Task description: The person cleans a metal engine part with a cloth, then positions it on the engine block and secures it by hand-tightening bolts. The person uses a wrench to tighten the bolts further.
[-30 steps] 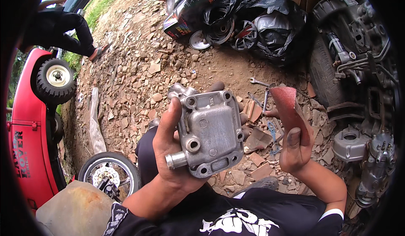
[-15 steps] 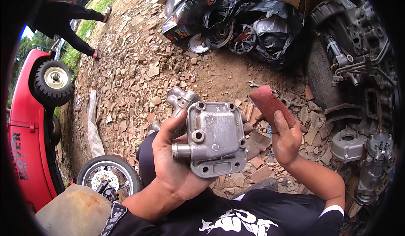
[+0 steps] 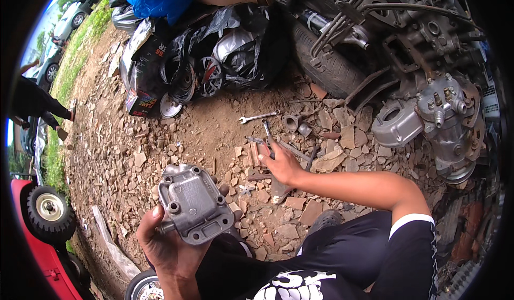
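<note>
My left hand [image 3: 179, 252] is closed around a grey cast-metal cover [image 3: 196, 201], held up at the lower left. It has bolt holes at its corners, and a short pipe stub sits beside my thumb. My right hand [image 3: 284, 166] reaches down to the ground in front of me, thumb and forefinger apart. Its fingertips are at the end of a small wrench [image 3: 266, 129], among tools and broken tile; the other fingers are partly hidden. Just beyond lies a combination wrench [image 3: 259, 117]. I cannot make out the red sandpaper strip now.
Small metal fittings [image 3: 296, 125] lie right of the wrenches. A black plastic bag [image 3: 241, 48] of parts and a tyre [image 3: 326, 64] stand at the back. Engine parts [image 3: 444, 118] crowd the right. A motorcycle wheel [image 3: 143, 286], a red vehicle [image 3: 32, 246] and a person [image 3: 35, 99] are leftward.
My right hand has gone from holding the red sandpaper strip up beside the cover to reaching down at the tools. The cover in my left hand is lower and further left; the view has swung right.
</note>
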{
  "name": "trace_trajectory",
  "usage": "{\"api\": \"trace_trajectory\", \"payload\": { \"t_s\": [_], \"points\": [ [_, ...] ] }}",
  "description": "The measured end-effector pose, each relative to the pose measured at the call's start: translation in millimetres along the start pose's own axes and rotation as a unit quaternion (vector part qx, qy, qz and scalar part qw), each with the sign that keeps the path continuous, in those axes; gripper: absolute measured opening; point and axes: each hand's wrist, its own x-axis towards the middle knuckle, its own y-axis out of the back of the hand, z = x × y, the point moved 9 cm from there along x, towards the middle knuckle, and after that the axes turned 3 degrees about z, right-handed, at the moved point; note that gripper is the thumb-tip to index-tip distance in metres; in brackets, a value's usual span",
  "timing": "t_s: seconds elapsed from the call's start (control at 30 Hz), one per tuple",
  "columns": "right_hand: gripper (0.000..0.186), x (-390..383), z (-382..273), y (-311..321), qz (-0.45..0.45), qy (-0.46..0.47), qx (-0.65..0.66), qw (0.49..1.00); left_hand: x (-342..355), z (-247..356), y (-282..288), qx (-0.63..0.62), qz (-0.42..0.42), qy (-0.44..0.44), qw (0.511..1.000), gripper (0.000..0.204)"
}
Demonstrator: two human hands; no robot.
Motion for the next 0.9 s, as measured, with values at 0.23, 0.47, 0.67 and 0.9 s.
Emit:
{"api": "trace_trajectory", "payload": {
  "t_s": [0.23,0.47,0.67,0.9],
  "points": [
    [0.066,2,-32,28,0.112,0.096,0.138,0.979,10,-4,-44,0.114,-0.100,0.001,0.988,0.086],
    [0.043,46,16,-33,0.053,-0.053,0.252,0.965,61,-11,-82,0.365,-0.090,0.083,0.923,0.076],
    [0.031,48,33,-43,0.060,-0.085,0.201,0.974,85,-23,-99,0.413,-0.039,0.096,0.905,0.070],
    [0.037,38,45,-18,0.042,-0.110,0.171,0.978,55,-12,-95,0.366,0.017,0.003,0.930,0.053]
  ]
}}
